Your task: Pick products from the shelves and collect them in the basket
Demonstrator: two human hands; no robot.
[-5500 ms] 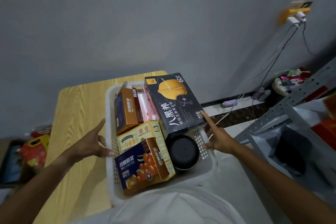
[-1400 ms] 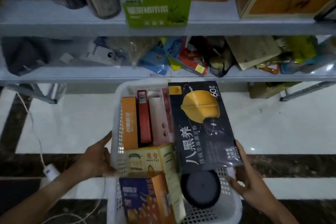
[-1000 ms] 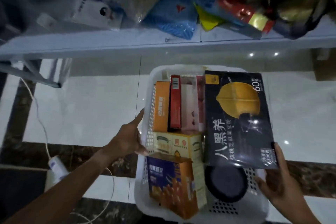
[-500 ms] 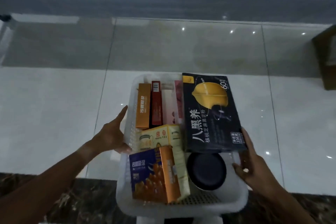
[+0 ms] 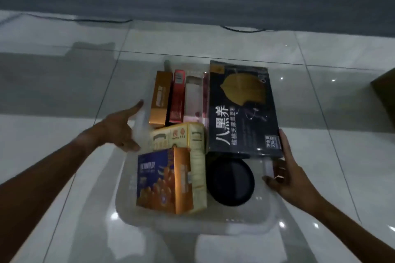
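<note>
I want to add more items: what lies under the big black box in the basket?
A round black container pokes out from beneath the big black box's near edge. Anything else under it in the basket is covered.

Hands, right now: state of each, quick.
Left hand: open, straight fingers against the left side of the basket.
Right hand: closed, fingers curled on the basket's right rim.

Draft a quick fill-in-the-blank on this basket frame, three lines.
The large black box partly covers a round ____ container.
The blue-and-orange box sits in the near ____ corner of the basket.
The left hand and right hand are at ____ sides of the basket.
Missing: black; left; opposite.
</note>
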